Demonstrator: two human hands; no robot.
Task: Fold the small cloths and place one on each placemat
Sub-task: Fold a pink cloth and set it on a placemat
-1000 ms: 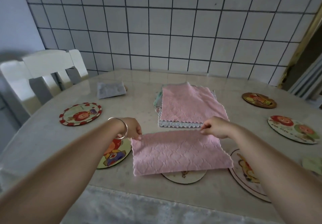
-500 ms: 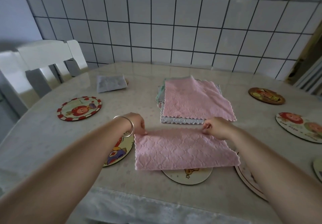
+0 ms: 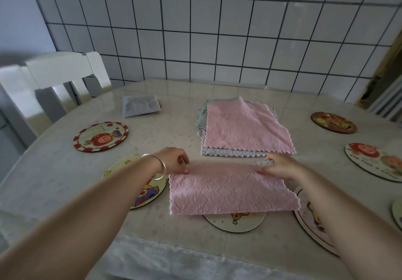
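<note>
The pink cloth lies folded in half near the front edge of the counter, draped over the top of a round cartoon placemat whose lower rim shows beneath it. The left hand has its fingers pinched together on the cloth's far left corner; the right hand presses down on the far right corner, fingers closed on the doubled edge, with a scrap of green trim showing just by the fingertips.

Behind the hands, toward the middle of the counter, sits the stack of unfolded cloths, pink on top with grey and green edges beneath. A grey folded cloth already rests near the far left edge, apparently on a mat that is almost hidden. Other placemats are bare: a red-rimmed one on the left, a clown one under the left wrist, and more along the right side.

The risk, as I judge it, is the cloth's scalloped edges slipping out of line at release, since the soft fabric sits partly on a raised mat and partly off it. A second fold made here could drag the placemat, or the right hand could catch the stack's near edge, which lies just beside it.
</note>
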